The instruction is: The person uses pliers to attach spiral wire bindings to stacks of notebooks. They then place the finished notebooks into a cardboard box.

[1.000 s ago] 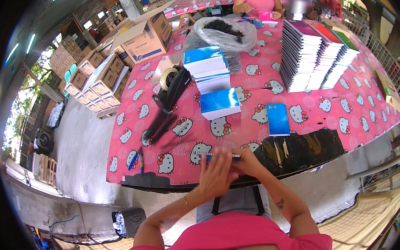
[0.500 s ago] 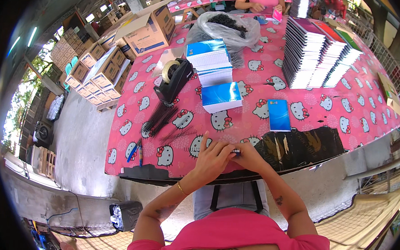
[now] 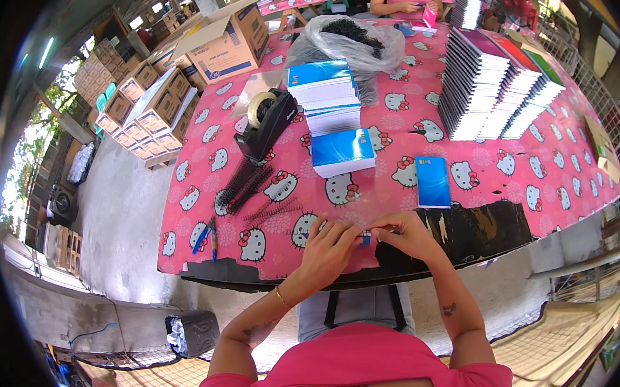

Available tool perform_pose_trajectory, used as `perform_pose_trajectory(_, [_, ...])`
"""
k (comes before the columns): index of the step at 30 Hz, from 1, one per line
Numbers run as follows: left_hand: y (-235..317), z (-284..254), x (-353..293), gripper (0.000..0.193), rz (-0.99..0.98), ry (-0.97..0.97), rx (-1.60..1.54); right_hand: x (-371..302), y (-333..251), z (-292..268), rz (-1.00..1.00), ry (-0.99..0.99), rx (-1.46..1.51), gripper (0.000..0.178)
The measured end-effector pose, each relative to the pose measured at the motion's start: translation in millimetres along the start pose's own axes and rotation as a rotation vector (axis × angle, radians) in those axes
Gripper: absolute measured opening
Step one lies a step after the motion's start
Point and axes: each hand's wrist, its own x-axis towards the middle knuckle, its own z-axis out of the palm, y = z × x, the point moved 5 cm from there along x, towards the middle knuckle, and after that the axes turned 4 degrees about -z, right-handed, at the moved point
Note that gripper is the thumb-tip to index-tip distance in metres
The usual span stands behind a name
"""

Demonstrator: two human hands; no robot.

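At the table's near edge my left hand (image 3: 328, 252) is closed over a small blue notebook (image 3: 366, 238), most of it hidden under the fingers. A thin dark wire spiral (image 3: 295, 232) sticks out to the left of that hand. My right hand (image 3: 407, 235) is at the notebook's right end, thumb and fingertips pinched together; what they pinch is too small to make out. Beyond the hands lie a blue spiral notebook (image 3: 433, 182) and a stack of blue notebooks (image 3: 342, 152). Loose black wire spirals (image 3: 244, 183) are on the left.
A black tape dispenser (image 3: 266, 128), pens (image 3: 201, 237) and a cardboard box (image 3: 223, 49) are to the left. A plastic bag of black spirals (image 3: 350, 38) lies far back. Tall notebook stacks (image 3: 473, 90) stand right. Another person (image 3: 405, 2) sits across the pink-covered table (image 3: 493, 182).
My right hand has moved slightly right and up, its fingers lifting from the notebook's end into a pinch. More of the blue cover shows. My left hand stays almost in place.
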Motion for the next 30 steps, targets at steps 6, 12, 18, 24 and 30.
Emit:
perform_pose_trajectory(6, [-3,3,-1,0.024,0.026,-0.053,0.036,4,7,1,0.009,-0.085,0.127,0.016])
perform_pose_trajectory(12, [-1,4,4,0.024,0.031,-0.013,-0.008,6,9,-5,-0.066,-0.102,0.077,0.011])
perform_pose_trajectory(18, [5,-2,5,0.027,0.026,-0.122,0.026,10,-12,3,-0.309,-0.043,-0.138,0.011])
perform_pose_trajectory(24, [5,-20,27,0.032,0.058,-0.245,-0.081,-4,-43,13,-0.261,0.296,-0.214,0.021])
perform_pose_trajectory(30, [-35,-22,100,0.032,-0.028,-0.24,-0.492,-24,-44,-32,-0.08,0.319,-0.484,0.046])
